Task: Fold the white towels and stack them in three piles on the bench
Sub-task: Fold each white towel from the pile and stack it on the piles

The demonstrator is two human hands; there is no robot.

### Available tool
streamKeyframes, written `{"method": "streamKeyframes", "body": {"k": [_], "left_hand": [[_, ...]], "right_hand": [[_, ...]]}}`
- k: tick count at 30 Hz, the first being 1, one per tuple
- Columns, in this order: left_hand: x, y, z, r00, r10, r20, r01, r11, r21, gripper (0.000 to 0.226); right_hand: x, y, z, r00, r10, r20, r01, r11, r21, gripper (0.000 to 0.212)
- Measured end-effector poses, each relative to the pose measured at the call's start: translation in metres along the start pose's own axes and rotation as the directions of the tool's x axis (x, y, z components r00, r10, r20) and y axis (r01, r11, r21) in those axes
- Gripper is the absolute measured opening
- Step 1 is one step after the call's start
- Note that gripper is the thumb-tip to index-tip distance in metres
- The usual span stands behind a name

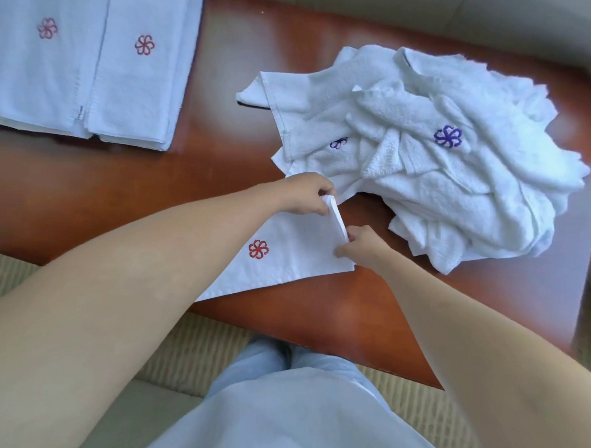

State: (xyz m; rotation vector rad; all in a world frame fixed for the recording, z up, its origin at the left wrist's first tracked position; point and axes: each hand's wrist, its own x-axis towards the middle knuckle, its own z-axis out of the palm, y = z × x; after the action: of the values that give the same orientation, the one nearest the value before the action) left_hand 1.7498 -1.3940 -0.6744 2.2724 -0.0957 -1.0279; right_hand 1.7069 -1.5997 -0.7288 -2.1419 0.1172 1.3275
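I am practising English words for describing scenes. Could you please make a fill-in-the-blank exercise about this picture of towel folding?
1. The towel being folded carries a flower emblem in the colour ____.
2. The emblems on the unfolded heap are ____.
3. The left hand and right hand both pinch the same ____ of that towel.
4. The folded stacks lie at the far ____ of the bench.

Missing words: red; purple; edge; left

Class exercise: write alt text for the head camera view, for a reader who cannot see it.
Both hands, left hand and right hand, pinch the edge of a white towel with a red flower on a wooden bench. Folded towels lie far left; an unfolded heap sits right.
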Motion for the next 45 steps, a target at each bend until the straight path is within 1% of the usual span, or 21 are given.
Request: {"method": "streamKeyframes", "body": {"k": [2,5,9,11,13,15,18,20,22,23,25,26,28,32,33,36,39,41,43,45], "left_hand": [[-0.021,-0.009,-0.016,0.999,-0.023,-0.042,0.020,0.998,-0.060,0.015],[-0.056,-0.027,-0.037,0.984,-0.064,-0.166,0.046,0.992,-0.115,0.016],[-0.113,-0.059,-0.062,0.934,-0.138,-0.328,0.086,0.982,-0.170,0.018],[-0.140,-0.075,-0.075,0.912,-0.160,-0.377,0.099,0.979,-0.177,0.020],[-0.172,-0.093,-0.088,0.896,-0.150,-0.418,0.087,0.982,-0.166,0.022],[-0.205,-0.110,-0.101,0.883,-0.122,-0.454,0.070,0.989,-0.131,0.021],[-0.257,-0.137,-0.116,0.851,-0.115,-0.513,0.074,0.992,-0.100,0.015],[-0.290,-0.158,-0.125,0.831,-0.121,-0.543,0.078,0.992,-0.102,0.013],[-0.320,-0.179,-0.131,0.809,-0.129,-0.574,0.076,0.990,-0.116,0.016],[-0.334,-0.190,-0.135,0.794,-0.135,-0.593,0.071,0.989,-0.131,0.017],[-0.361,-0.211,-0.140,0.765,-0.145,-0.627,0.043,0.984,-0.175,0.016],[-0.374,-0.220,-0.142,0.753,-0.150,-0.641,0.023,0.979,-0.202,0.014],[-0.396,-0.235,-0.148,0.725,-0.159,-0.670,-0.016,0.969,-0.248,0.009],[-0.432,-0.254,-0.163,0.664,-0.166,-0.729,-0.048,0.964,-0.263,0.009],[-0.438,-0.257,-0.168,0.660,-0.165,-0.733,-0.060,0.961,-0.271,0.010],[-0.449,-0.262,-0.182,0.666,-0.156,-0.730,-0.098,0.951,-0.294,0.008],[-0.449,-0.265,-0.196,0.681,-0.140,-0.719,-0.153,0.932,-0.327,0.008],[-0.446,-0.263,-0.209,0.685,-0.140,-0.715,-0.190,0.913,-0.362,0.012],[-0.440,-0.261,-0.224,0.680,-0.139,-0.719,-0.218,0.899,-0.381,0.017],[-0.430,-0.260,-0.241,0.681,-0.141,-0.719,-0.239,0.885,-0.400,0.017]], "right_hand": [[-0.008,-0.017,-0.002,0.999,-0.029,0.036,0.029,1.000,0.009,0.031],[-0.022,-0.051,-0.008,0.995,-0.086,0.058,0.088,0.996,-0.027,0.030],[-0.041,-0.114,-0.009,0.978,-0.210,-0.007,0.206,0.966,-0.156,0.027],[-0.053,-0.145,-0.004,0.963,-0.269,-0.017,0.256,0.934,-0.251,0.023],[-0.068,-0.177,0.007,0.949,-0.315,-0.023,0.288,0.890,-0.354,0.015],[-0.087,-0.210,0.025,0.930,-0.363,-0.057,0.298,0.836,-0.461,0.007],[-0.115,-0.257,0.060,0.898,-0.408,-0.165,0.249,0.781,-0.572,0.022],[-0.132,-0.284,0.083,0.883,-0.420,-0.212,0.209,0.755,-0.621,0.024],[-0.146,-0.309,0.105,0.856,-0.459,-0.238,0.205,0.723,-0.659,0.027],[-0.154,-0.322,0.115,0.834,-0.494,-0.245,0.215,0.702,-0.679,0.026],[-0.167,-0.346,0.136,0.787,-0.558,-0.263,0.240,0.670,-0.703,0.012],[-0.174,-0.357,0.145,0.768,-0.578,-0.277,0.248,0.667,-0.703,0.009],[-0.187,-0.379,0.163,0.743,-0.600,-0.298,0.263,0.670,-0.694,0.015],[-0.208,-0.409,0.188,0.707,-0.634,-0.314,0.310,0.677,-0.668,0.009],[-0.211,-0.415,0.192,0.704,-0.634,-0.320,0.325,0.688,-0.649,0.008],[-0.211,-0.429,0.195,0.711,-0.621,-0.331,0.381,0.735,-0.560,0.017],[-0.206,-0.439,0.194,0.714,-0.593,-0.372,0.454,0.797,-0.399,0.016],[-0.201,-0.445,0.191,0.714,-0.573,-0.402,0.489,0.819,-0.300,0.016],[-0.195,-0.450,0.186,0.704,-0.563,-0.432,0.499,0.826,-0.264,0.019],[-0.186,-0.458,0.177,0.689,-0.565,-0.454,0.507,0.823,-0.255,0.021]]}}
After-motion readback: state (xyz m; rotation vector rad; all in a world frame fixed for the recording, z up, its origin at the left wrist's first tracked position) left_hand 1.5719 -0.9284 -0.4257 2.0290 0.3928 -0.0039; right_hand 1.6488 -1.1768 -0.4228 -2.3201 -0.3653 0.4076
